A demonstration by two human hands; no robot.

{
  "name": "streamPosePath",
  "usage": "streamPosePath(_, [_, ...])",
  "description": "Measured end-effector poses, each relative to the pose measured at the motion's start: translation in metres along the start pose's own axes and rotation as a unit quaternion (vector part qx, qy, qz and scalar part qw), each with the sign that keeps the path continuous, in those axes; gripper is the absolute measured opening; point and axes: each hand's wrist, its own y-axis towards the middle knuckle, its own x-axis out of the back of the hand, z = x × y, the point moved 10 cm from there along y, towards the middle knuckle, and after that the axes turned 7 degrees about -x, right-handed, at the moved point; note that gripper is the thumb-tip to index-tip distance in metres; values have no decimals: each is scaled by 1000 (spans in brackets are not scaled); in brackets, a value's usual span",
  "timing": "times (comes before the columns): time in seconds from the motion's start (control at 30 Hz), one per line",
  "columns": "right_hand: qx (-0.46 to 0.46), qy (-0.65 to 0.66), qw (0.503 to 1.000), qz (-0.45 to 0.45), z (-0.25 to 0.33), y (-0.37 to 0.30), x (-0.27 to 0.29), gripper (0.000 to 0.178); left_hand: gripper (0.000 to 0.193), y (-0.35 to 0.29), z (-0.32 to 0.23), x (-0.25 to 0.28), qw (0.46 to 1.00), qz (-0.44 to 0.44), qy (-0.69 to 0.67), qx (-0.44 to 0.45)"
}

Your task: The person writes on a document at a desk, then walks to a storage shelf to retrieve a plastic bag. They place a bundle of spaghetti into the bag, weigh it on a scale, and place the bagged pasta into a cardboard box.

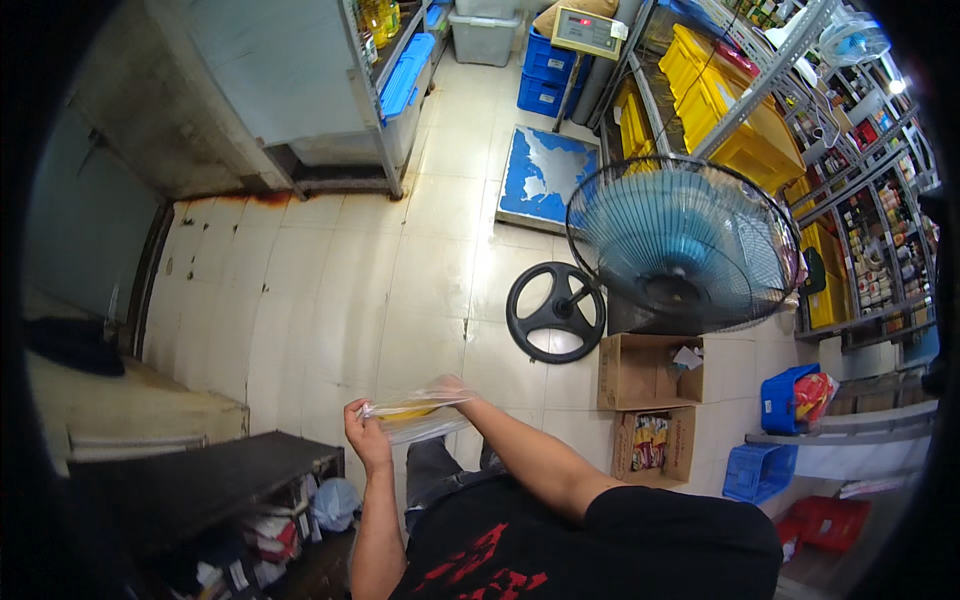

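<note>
In front of my body, a thin see-through plastic bag (425,421) is stretched between my two hands. Something long and yellow (408,411) shows through the film; its kind is too blurred to tell. My left hand (367,436) pinches the bag's gathered left end with fingers and thumb. At the other end is my right hand (452,390), its fingers bent at the plastic and partly veiled by it. Both hands are held up above the tiled floor.
A standing fan (685,245) with a round black base (556,350) stands to the right. Beyond it is a blue platform scale (545,175). Two cardboard boxes (630,375) lie near my right elbow. Shelves with yellow bins (735,110) line the right; a dark cabinet (200,485) is at lower left.
</note>
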Motion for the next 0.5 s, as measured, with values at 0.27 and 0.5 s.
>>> streamPosePath(0.27, [71, -244, 967, -36, 86, 35, 141, 41, 7, 189, 44, -112, 981, 129, -20, 145])
streamPosePath(0.5, [24, -285, 888, -360, 130, 107, 333, 16, 7, 352, 29, -249, 964, 234, 19, 124])
